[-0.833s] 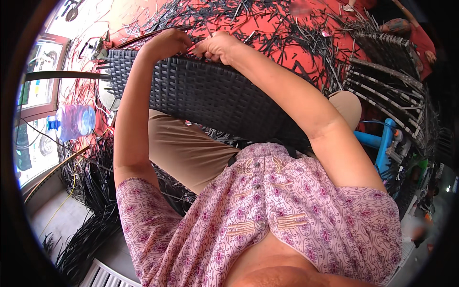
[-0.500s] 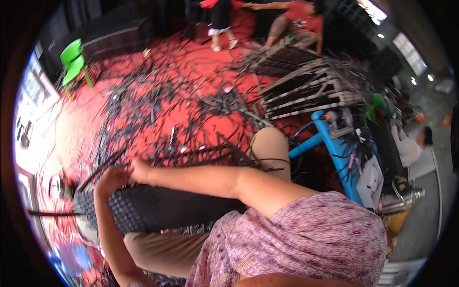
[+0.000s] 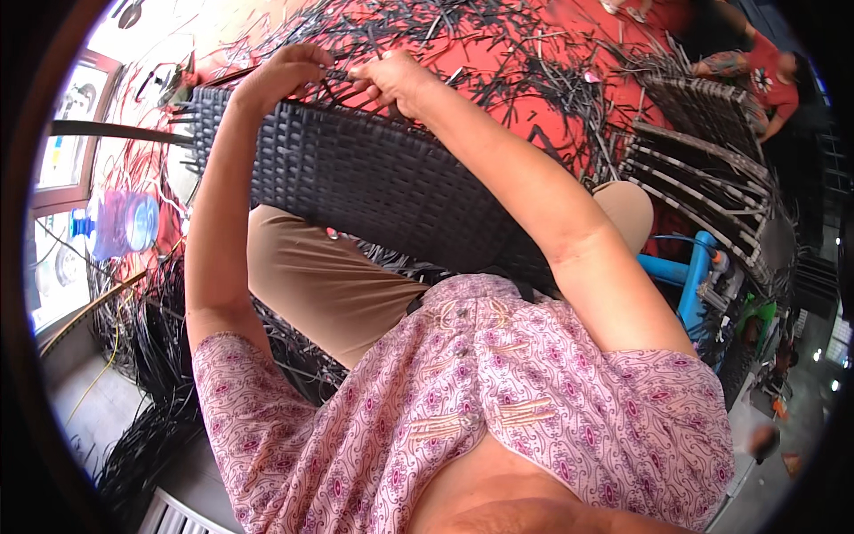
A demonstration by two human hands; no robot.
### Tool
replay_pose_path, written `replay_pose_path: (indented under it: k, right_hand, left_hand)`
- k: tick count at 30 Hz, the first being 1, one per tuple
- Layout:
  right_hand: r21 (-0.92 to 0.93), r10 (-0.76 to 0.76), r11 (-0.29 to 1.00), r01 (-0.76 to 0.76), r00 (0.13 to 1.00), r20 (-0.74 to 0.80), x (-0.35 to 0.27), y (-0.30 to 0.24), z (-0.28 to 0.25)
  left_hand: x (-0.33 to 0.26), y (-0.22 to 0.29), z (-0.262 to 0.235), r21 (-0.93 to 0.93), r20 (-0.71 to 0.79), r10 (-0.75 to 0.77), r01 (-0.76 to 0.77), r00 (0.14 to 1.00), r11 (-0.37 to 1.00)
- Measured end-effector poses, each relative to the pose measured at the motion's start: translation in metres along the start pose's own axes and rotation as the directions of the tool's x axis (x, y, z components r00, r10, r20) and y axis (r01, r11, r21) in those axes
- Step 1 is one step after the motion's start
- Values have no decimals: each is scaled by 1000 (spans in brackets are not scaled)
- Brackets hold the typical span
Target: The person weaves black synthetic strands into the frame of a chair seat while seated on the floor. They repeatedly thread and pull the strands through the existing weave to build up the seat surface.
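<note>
A black woven panel (image 3: 356, 169) of flat wicker-like strips rests across my lap, tilted. My left hand (image 3: 286, 73) is at its far edge, toward the left, fingers curled in on a dark strip. Just right of it, my right hand (image 3: 398, 82) has its fingertips bent together along the same edge, on a thin dark strip between the two hands. The fingers partly hide the strip. Loose strip ends stick out from the panel's left end, where a longer dark band (image 3: 120, 132) extends sideways.
Black strip scraps (image 3: 498, 62) litter the red floor. A woven frame (image 3: 698, 178) stands at right, near a blue pipe stand (image 3: 694, 276). A clear blue-tinted bottle (image 3: 124, 224) lies left, above a heap of black strips (image 3: 151, 436). Another person (image 3: 769, 76) sits at upper right.
The view has tilted down and turned, so panel and hands appear higher. My hands have moved slightly apart along the panel's edge; the green chair has left the view.
</note>
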State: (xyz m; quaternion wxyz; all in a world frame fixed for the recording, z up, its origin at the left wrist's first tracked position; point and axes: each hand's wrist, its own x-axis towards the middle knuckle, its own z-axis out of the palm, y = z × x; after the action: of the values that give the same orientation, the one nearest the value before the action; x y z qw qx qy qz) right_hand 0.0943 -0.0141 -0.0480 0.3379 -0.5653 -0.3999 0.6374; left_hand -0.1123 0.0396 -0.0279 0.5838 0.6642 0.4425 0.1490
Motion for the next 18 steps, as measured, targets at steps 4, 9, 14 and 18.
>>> replay_pose_path:
  k: [4,9,14,18]
  right_hand:
    - [32,-42,999,40,997,58,7,-2,7]
    - [194,-80,980,41,978,195,10,0,15]
    - [238,-21,971,-10,992,125,18,3,17]
    - [198,34,979,-52,995,96,22,4,21]
  left_hand:
    - [-2,-2,0,-102,-118,70,-83,991,991]
    - [-6,-1,-5,-62,-135,139,-148,981,987]
    - [1,-14,-25,213,-113,156,-129,981,969]
    - [-2,-12,-26,309,-33,145,-128,989,942]
